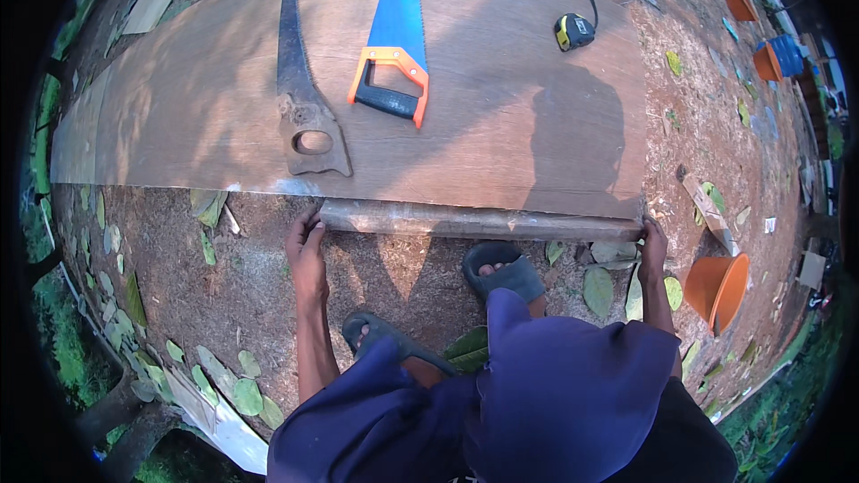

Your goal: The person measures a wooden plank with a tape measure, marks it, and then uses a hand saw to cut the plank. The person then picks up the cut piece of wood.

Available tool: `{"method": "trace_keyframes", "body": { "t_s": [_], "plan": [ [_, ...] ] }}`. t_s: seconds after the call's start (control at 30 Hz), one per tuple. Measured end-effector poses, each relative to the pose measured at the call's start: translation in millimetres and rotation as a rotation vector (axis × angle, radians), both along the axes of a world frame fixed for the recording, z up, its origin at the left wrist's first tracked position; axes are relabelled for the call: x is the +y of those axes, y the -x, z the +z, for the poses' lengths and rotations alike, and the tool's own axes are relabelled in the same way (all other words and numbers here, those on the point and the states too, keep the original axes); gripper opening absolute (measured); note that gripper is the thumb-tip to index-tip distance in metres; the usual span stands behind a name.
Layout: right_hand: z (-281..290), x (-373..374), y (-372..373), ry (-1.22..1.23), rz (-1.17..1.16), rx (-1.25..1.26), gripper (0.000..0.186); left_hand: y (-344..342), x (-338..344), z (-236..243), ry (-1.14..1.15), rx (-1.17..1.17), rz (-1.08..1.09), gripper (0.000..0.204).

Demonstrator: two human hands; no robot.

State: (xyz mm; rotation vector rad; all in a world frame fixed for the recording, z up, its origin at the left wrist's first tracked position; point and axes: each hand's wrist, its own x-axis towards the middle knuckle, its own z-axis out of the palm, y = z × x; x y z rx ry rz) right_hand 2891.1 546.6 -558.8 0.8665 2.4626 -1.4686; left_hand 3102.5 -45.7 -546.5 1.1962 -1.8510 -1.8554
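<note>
Wooden pole (pixel 479 221): gripped at both ends.
Left hand (pixel 306 246): fingers closed on one end.
Right hand (pixel 652 246): fingers wrapped around the other.
Board (pixel 501 125): just beyond fingertips.

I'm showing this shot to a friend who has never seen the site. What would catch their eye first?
Probably the blue-bladed handsaw with its orange and black handle, lying on the wide wooden board beside an old dark wooden-handled saw. Next, the left hand and right hand at either end of a long pole along the board's near edge. A yellow and black tape measure sits toward the board's far right.
</note>
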Motion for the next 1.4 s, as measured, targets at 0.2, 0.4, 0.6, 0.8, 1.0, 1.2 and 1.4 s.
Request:
{"method": "trace_keyframes", "body": {
  "t_s": [0.2, 0.4, 0.6, 0.8, 1.0, 1.2, 1.4],
  "plan": [
    [-3, 1, -8, 0.248, -0.089, 0.027, 0.040, 2, 17, -12, -0.091, 0.111, 0.089, 0.047],
    [-2, 9, -12, 0.216, 0.048, 0.033, 0.028, 7, 13, -20, -0.079, 0.115, 0.112, 0.039],
    [1, 18, -15, 0.115, -0.022, 0.000, 0.032, -14, 10, -14, -0.064, 0.071, 0.085, 0.037],
    [-3, 20, -10, 0.017, 0.038, -0.085, 0.040, 0, 18, -6, -0.043, 0.034, 0.105, 0.039],
    [-7, 29, 0, -0.008, 0.082, -0.142, 0.038, 12, 23, -9, 0.001, 0.028, 0.196, 0.041],
    [-12, 46, 8, 0.070, 0.143, -0.166, 0.041, 14, 48, -29, -0.158, 0.199, 0.408, 0.044],
    [-12, 51, 8, 0.258, 0.169, -0.216, 0.037, 11, 52, -37, -0.180, 0.312, 0.438, 0.050]
  ]
}}
